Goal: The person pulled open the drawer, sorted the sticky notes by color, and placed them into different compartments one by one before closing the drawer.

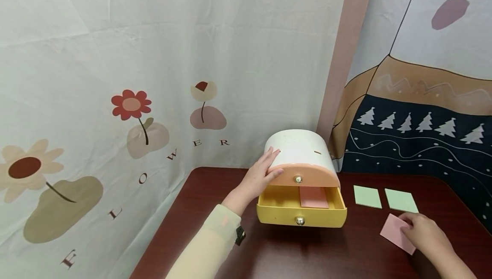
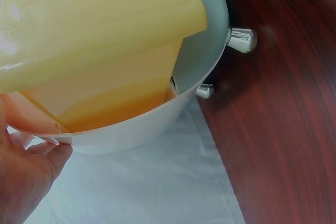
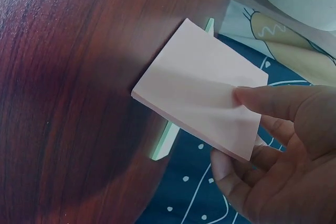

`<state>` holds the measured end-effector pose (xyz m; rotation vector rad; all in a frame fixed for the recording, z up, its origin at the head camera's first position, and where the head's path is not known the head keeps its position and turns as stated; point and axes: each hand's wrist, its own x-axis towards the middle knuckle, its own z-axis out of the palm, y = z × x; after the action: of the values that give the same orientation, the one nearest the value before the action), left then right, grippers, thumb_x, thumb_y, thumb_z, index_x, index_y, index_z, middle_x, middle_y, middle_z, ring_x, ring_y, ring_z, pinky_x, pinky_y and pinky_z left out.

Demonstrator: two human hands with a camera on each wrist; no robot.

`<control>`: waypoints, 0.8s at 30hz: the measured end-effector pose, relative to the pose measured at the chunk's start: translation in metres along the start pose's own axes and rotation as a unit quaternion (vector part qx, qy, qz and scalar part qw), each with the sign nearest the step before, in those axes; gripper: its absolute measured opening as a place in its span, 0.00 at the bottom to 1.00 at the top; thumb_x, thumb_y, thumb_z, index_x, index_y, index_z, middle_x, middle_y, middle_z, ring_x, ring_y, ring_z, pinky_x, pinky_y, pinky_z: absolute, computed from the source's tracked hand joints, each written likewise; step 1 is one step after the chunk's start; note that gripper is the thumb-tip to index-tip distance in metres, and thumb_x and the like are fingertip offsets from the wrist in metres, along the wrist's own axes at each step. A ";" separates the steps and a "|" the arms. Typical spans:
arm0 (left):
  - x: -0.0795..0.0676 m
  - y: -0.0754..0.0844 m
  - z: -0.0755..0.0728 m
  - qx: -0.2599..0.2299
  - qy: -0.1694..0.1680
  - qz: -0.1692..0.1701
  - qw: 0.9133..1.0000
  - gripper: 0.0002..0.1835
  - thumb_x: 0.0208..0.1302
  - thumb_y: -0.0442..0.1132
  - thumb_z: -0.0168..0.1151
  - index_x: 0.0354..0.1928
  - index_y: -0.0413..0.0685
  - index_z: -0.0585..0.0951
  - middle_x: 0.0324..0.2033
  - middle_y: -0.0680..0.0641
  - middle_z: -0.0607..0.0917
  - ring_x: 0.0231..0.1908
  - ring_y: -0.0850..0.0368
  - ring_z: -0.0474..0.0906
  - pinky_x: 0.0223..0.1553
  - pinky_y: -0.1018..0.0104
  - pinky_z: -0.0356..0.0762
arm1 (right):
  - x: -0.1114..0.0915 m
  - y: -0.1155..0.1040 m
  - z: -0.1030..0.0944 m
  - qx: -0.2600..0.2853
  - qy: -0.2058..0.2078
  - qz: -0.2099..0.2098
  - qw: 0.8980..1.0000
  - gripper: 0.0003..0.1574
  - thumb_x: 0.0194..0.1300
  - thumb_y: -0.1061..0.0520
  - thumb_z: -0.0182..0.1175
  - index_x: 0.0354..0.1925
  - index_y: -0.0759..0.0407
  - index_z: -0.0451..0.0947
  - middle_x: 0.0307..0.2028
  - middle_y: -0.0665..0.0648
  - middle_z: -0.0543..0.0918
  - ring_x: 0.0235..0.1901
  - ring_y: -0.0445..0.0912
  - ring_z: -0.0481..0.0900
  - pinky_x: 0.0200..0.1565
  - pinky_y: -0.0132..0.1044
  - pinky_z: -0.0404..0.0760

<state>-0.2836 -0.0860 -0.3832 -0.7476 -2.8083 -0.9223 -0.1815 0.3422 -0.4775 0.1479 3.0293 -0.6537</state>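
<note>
pink sticky pad [image 1: 396, 233] is being pinched between the thumb and fingers of the right hand [image 1: 428, 236], tilting over the dark red table [image 1: 261, 255]. one green pad [image 1: 367, 196] and another green pad [image 1: 401, 200] are lying side by side just beyond it. the left hand [image 1: 258, 177] is resting against the white drawer box [image 1: 297, 146], its fingers extending loosely along the side. below the orange drawer [image 1: 317, 179], the yellow drawer [image 1: 276, 216] is standing pulled out, with a second pink pad [image 1: 314, 198] lying inside, right of its middle.
</note>
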 end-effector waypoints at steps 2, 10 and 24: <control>0.000 0.000 0.000 -0.001 0.000 0.001 1.000 0.36 0.64 0.68 0.45 0.73 0.75 0.51 0.74 0.59 0.47 0.72 0.51 0.52 0.67 0.45 0.56 | -0.001 0.000 0.000 0.004 -0.002 -0.001 1.000 0.14 0.58 0.59 0.59 0.43 0.66 0.79 0.41 0.73 0.79 0.35 0.57 0.77 0.34 0.56 0.74; 0.000 0.000 0.000 -0.003 0.000 0.000 1.000 0.36 0.64 0.68 0.44 0.73 0.75 0.51 0.74 0.59 0.47 0.72 0.51 0.52 0.67 0.44 0.56 | -0.003 -0.005 0.000 0.019 -0.012 0.000 1.000 0.13 0.59 0.56 0.63 0.40 0.62 0.81 0.31 0.61 0.82 0.28 0.47 0.74 0.28 0.44 0.72; 0.002 -0.002 0.001 0.007 0.001 0.002 1.000 0.36 0.64 0.67 0.45 0.72 0.76 0.50 0.74 0.59 0.47 0.71 0.51 0.53 0.67 0.46 0.57 | -0.005 -0.018 -0.001 0.018 0.044 -0.041 0.998 0.09 0.58 0.55 0.65 0.37 0.58 0.84 0.39 0.68 0.81 0.31 0.50 0.77 0.28 0.43 0.74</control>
<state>-0.2858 -0.0861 -0.3847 -0.7489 -2.8078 -0.9022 -0.1784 0.3261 -0.4692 0.0546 3.1225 -0.7275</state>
